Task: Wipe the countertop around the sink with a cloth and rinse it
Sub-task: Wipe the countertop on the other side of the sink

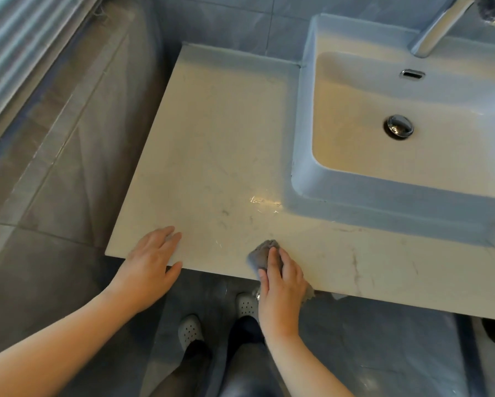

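A pale marble-look countertop [217, 144] runs left of a white rectangular sink [303, 133]. My right hand [282, 282] presses a small grey cloth [260, 255] flat against the countertop at its front edge; part of the cloth pokes out past the edge under my palm. My left hand [151, 259] rests with fingers spread on the front left corner of the countertop and holds nothing. A wet, shiny streak [264, 202] shows on the surface near the sink's front left corner.
A chrome faucet [438, 27] stands at the back of the sink, above an overflow slot [411, 74] and a chrome drain plug [398, 128]. Grey tiled wall and floor lie to the left. My feet in perforated slippers [190, 330] stand below the counter edge.
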Motion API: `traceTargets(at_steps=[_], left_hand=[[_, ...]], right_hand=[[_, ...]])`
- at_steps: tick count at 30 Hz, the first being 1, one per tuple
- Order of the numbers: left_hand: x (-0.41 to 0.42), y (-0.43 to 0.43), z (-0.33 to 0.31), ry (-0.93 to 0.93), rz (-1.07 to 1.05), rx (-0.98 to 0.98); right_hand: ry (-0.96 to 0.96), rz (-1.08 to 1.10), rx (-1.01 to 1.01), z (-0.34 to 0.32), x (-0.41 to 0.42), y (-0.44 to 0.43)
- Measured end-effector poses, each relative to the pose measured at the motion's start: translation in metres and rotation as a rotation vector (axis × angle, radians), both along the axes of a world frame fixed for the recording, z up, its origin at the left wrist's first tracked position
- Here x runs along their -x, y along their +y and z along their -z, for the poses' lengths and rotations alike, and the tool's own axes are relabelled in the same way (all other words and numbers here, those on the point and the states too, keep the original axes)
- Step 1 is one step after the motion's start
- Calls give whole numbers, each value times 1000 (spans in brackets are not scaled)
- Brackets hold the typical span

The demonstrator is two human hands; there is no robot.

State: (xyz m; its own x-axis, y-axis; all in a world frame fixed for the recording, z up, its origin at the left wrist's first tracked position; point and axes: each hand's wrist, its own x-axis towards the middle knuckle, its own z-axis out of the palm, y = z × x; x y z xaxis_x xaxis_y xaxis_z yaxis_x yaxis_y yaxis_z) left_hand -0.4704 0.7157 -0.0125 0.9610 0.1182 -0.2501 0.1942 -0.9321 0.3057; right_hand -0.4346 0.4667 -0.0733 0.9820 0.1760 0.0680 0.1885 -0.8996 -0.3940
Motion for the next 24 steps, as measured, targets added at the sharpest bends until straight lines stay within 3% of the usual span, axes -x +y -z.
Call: traceTargets(at_steps=[4, 7, 9, 12, 16, 20, 24], left_hand=[[5, 12, 4, 100, 24, -34], [5, 12, 8, 165, 13, -40], [7, 11, 10, 181, 8, -47], [8, 9, 13, 198, 1, -62], [9, 11, 15, 212, -1, -62], [10, 13, 18, 217, -4, -63], [10, 14, 18, 188, -8, -37]], right_hand=[[71, -135, -225, -8, 14, 10], [135, 28, -472, -29, 7, 11], [96, 122, -523, -43, -16, 7], [-10, 135, -445, -48, -73, -2], [-4, 70, -310, -22, -134, -3], [-95, 32, -136, 9, -151, 9], [-107, 19, -132, 13, -152, 44]])
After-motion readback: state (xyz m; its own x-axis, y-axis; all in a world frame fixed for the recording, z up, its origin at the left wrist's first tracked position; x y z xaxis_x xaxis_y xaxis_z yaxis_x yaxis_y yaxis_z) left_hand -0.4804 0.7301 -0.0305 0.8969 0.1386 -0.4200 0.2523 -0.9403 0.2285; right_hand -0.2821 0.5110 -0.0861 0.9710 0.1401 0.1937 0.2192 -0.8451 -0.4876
